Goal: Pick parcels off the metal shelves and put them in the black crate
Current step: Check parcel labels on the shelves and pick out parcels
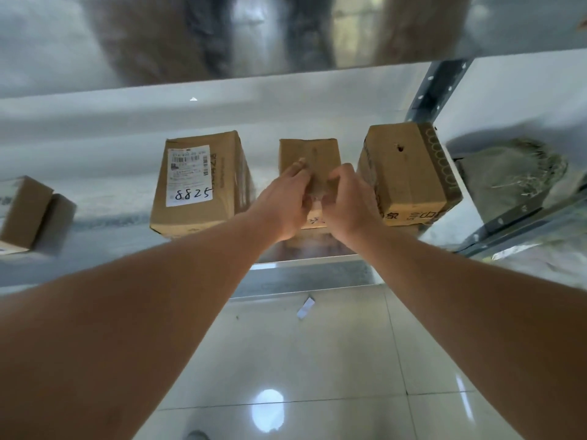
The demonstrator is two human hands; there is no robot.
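Two bare hands are reaching onto the metal shelf [95, 198] and closing on the small cardboard box [313, 154] in the middle of a row of three. The left hand [282, 203] is curling round the box's left side, its fingers [298, 166] lying on the top face, while the right hand [347, 198] is gripping the right side with the thumb tucked toward the near face. This box is sitting on the shelf, just beside a larger box [197, 185] on the left, which is carrying a white label [190, 174] with 8825 handwritten on it. Another large box [409, 173] is standing close on the right, near the blue-grey upright post [435, 87]. Far left, one more box [22, 211] is lying near the shelf edge. Beyond the post, a grey-green wrapped bundle [511, 173] is resting on the neighbouring shelf. Below, a scrap of white paper [305, 308] is lying on the glossy tiled floor [301, 360].
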